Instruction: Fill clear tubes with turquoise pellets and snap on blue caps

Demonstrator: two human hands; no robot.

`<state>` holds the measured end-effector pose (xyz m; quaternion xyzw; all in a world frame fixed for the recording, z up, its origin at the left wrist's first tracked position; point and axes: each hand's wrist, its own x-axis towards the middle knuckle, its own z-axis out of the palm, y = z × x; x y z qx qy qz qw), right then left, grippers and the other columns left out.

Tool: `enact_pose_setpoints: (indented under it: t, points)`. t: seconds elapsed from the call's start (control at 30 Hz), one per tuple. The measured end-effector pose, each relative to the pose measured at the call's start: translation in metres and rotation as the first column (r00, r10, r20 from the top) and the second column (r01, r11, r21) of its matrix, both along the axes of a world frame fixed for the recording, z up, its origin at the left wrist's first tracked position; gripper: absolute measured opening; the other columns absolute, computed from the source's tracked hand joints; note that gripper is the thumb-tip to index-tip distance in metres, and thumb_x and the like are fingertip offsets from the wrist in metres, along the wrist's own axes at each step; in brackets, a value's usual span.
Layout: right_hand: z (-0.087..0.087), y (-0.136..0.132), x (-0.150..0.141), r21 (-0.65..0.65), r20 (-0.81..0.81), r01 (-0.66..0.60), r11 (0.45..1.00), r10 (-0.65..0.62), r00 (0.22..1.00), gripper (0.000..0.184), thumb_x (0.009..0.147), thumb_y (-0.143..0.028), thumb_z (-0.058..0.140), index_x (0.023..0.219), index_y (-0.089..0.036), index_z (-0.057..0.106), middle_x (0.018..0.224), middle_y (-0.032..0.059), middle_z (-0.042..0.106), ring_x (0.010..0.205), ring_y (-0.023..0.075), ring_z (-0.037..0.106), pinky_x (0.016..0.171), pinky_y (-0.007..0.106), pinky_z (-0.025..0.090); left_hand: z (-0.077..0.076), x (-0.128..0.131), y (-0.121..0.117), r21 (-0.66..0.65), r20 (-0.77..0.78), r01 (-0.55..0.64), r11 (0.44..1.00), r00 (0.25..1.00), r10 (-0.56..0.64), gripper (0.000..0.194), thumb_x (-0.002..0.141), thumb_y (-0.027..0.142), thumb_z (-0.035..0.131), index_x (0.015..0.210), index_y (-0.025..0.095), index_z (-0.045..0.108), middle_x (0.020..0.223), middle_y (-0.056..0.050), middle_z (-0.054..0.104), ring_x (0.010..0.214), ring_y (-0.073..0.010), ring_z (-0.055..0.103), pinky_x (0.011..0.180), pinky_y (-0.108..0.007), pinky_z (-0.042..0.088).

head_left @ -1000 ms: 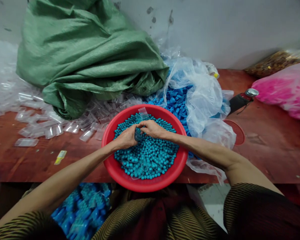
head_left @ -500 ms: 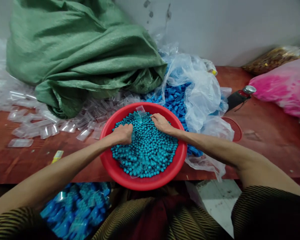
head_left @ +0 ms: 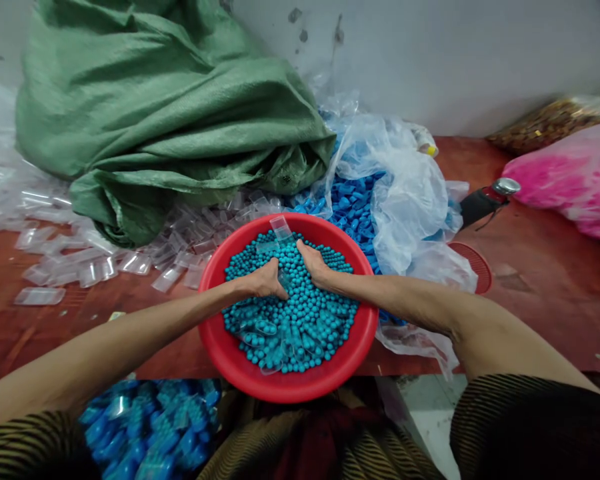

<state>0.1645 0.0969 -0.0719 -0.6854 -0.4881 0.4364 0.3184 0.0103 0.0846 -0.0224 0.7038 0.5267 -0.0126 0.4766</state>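
Beads (head_left: 325, 307) lie loose in the basin (head_left: 290, 392), directly beneath both hands; its raised wall presumably keeps them from rolling away. Left hand (head_left: 264, 279): thumb and fingers parted at the beads — whether it grips anything cannot be told. Right hand (head_left: 314, 265): against the beads, fingers partly hidden, hold not determinable. Clear cases (head_left: 167, 279) lie beyond the left hand, blue parts (head_left: 353, 203) beyond the right — probably for short reach.

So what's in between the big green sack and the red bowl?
In the head view, clear plastic pieces lie between the green sack and red bowl, plus blue pieces further right.
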Motion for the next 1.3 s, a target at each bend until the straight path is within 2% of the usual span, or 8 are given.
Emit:
enact_pose_setpoints:
  t: [0.2, 0.47, 0.67, 0.77, 0.83, 1.0, 1.17, 1.3]
  points:
    - [0.017, -0.010, -0.014, -0.011, -0.254, 0.038, 0.999, -0.039, 0.966, 0.044, 0.094, -0.045, 0.029, 0.108, -0.016, 0.060, 0.105, 0.0067, 0.066, 0.099, 0.0169, 0.059, 0.088, 0.031, 0.049, -0.008, 0.014, -0.011, -0.104, 0.533, -0.230, 0.968, 0.808, 0.250, 0.078, 0.049, 0.025, 0.078, 0.118, 0.014, 0.043, 0.109, -0.006, 0.059, 0.102, -0.0234, 0.056, 0.093, -0.041, 0.047]
    - [0.042, -0.030, -0.020, 0.259, -0.036, -0.275, 0.926, 0.294, 0.955, 0.031, 0.092, -0.030, 0.037, 0.109, -0.017, 0.060, 0.122, 0.0082, 0.058, 0.119, 0.0155, 0.048, 0.109, 0.030, 0.029, -0.005, 0.014, -0.013, -0.113, 0.490, -0.216, 0.970, 0.837, 0.244, 0.062, 0.051, 0.036, 0.078, 0.105, 0.013, 0.057, 0.096, -0.005, 0.065, 0.097, -0.0257, 0.056, 0.092, -0.043, 0.046]
    - [0.061, -0.023, 0.013, 0.047, -0.378, -0.294, 0.955, 0.290, 0.879, 0.038, 0.094, -0.035, 0.031, 0.111, -0.017, 0.060, 0.113, 0.0077, 0.064, 0.108, 0.0172, 0.057, 0.088, 0.031, 0.046, 0.001, 0.006, -0.016, -0.140, 0.520, -0.253, 0.957, 0.804, 0.289, 0.063, 0.052, 0.024, 0.075, 0.108, 0.017, 0.048, 0.095, -0.001, 0.059, 0.094, -0.0191, 0.054, 0.084, -0.034, 0.046]
    - [0.061, -0.018, 0.035, 0.036, -0.267, -0.392, 0.919, 0.387, 0.882, 0.027, 0.085, -0.030, 0.046, 0.097, -0.015, 0.066, 0.092, 0.0043, 0.069, 0.088, 0.0160, 0.062, 0.075, 0.026, 0.048, 0.007, 0.000, -0.019, -0.158, 0.530, -0.248, 0.956, 0.795, 0.294, 0.073, 0.053, 0.022, 0.075, 0.115, 0.020, 0.038, 0.094, 0.002, 0.055, 0.085, -0.0139, 0.053, 0.079, -0.028, 0.046]
    - [0.060, -0.017, 0.044, 0.053, -0.109, -0.574, 0.817, 0.576, 0.810, 0.018, 0.078, -0.022, 0.054, 0.085, -0.014, 0.069, 0.082, 0.0015, 0.069, 0.079, 0.0148, 0.062, 0.073, 0.025, 0.047, 0.009, -0.004, -0.019, -0.179, 0.517, -0.232, 0.956, 0.804, 0.292, 0.075, 0.055, 0.023, 0.075, 0.118, 0.021, 0.034, 0.088, 0.004, 0.054, 0.079, -0.0125, 0.053, 0.074, -0.026, 0.045]
    - [0.068, -0.022, 0.044, 0.022, 0.121, -0.897, 0.441, 0.890, 0.440, 0.022, 0.073, -0.016, 0.062, 0.092, -0.019, 0.072, 0.087, -0.0007, 0.070, 0.080, 0.0142, 0.062, 0.075, 0.024, 0.046, 0.009, -0.015, -0.016, -0.004, 0.500, -0.193, 0.981, 0.850, 0.170, 0.077, 0.056, 0.031, 0.077, 0.120, 0.023, 0.034, 0.107, -0.001, 0.052, 0.091, -0.0153, 0.054, 0.081, -0.028, 0.045]
    - [0.075, -0.030, 0.024, -0.086, 0.454, -0.985, 0.147, 0.886, 0.093, 0.035, 0.070, -0.022, 0.069, 0.105, -0.026, 0.070, 0.107, 0.0062, 0.064, 0.093, 0.0211, 0.057, 0.079, 0.032, 0.045, 0.013, -0.023, -0.015, 0.233, 0.502, -0.206, 0.950, 0.862, 0.064, 0.071, 0.059, 0.032, 0.076, 0.118, 0.024, 0.037, 0.124, -0.006, 0.045, 0.116, -0.0208, 0.045, 0.097, -0.032, 0.038]
    - [0.056, -0.029, 0.010, -0.185, 0.644, -0.982, 0.050, 0.761, -0.082, 0.040, 0.073, -0.018, 0.062, 0.112, -0.024, 0.066, 0.117, 0.0112, 0.058, 0.103, 0.0269, 0.051, 0.077, 0.036, 0.044, 0.020, -0.022, -0.024, 0.203, 0.529, -0.199, 0.959, 0.846, 0.064, 0.064, 0.063, 0.027, 0.072, 0.116, 0.023, 0.036, 0.120, -0.005, 0.044, 0.102, -0.0172, 0.050, 0.088, -0.029, 0.042]
